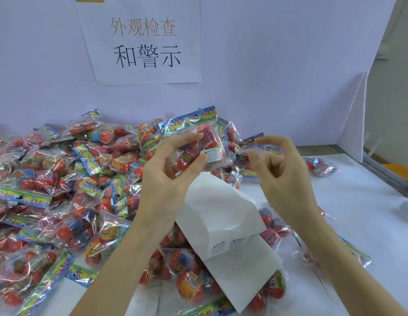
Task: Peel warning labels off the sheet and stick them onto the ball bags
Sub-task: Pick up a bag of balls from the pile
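Centre frame, left hand (173, 169) grips a ball bag (198, 142), warning label (212, 154) on and facing up; right hand (278, 169) hovers alongside, fingers curled, empty. Label sheet (223, 222) droops just below, handy for peeling.

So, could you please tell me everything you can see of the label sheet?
The label sheet is white, glossy-looking paper, bent into a fold with its upper flap peaked up. It lies tilted on loose ball bags below the hands, its top edge near the left hand, contact unclear. Two small warning labels with black print remain along the fold; the rest looks bare.
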`<state>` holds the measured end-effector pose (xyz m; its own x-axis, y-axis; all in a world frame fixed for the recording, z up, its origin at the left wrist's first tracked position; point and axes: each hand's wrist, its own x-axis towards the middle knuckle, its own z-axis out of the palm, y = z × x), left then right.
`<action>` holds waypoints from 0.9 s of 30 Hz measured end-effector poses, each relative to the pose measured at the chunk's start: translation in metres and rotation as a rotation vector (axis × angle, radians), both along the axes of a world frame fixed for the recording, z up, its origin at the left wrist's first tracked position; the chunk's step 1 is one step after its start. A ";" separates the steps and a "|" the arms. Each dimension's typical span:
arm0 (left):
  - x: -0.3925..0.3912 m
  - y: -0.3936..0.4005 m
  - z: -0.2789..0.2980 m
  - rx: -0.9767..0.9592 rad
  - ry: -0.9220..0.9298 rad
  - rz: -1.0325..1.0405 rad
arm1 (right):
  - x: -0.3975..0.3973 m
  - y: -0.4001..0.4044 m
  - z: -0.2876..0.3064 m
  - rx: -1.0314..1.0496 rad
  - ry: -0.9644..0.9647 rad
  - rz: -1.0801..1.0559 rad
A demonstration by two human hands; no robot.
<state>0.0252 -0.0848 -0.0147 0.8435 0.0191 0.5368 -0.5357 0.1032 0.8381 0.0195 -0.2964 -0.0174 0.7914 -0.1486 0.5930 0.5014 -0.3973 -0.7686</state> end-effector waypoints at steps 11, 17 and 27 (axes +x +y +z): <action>-0.011 -0.016 -0.002 0.089 0.012 -0.209 | -0.014 0.030 -0.007 0.213 0.200 0.339; -0.011 -0.019 -0.003 0.043 0.009 -0.203 | -0.014 0.028 -0.003 0.322 0.238 0.415; -0.008 -0.011 -0.001 0.051 -0.069 -0.224 | -0.017 0.023 0.003 0.421 0.382 0.548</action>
